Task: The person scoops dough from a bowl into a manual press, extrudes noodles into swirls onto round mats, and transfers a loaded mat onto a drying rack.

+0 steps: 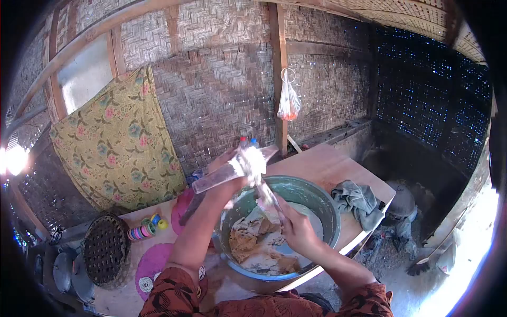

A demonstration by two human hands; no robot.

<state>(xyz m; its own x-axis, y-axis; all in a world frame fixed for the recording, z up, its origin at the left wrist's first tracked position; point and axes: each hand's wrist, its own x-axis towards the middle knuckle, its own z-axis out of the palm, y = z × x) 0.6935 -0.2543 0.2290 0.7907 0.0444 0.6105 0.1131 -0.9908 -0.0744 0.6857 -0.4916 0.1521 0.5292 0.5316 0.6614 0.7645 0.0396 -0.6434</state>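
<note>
Above the back left rim of a large green basin point(331, 211), my left hand point(227, 164) is closed on a clear plastic bag point(214, 178). A clump of white powder point(250, 162) shows at the bag's mouth. My right hand point(299, 230) grips a utensil point(270, 202) whose far end, coated in white, reaches up to the powder. Inside the basin lie brown dough point(245, 243) and loose white powder. Parts of my left fingers are hidden behind the bag.
A grey cloth point(359, 203) lies right of the basin on the wooden table point(322, 158). Stacked colourful rings point(141, 231), a dark woven basket point(106, 251) and pink round pieces point(153, 261) are at left. Bottles with red and blue caps stand behind the powder.
</note>
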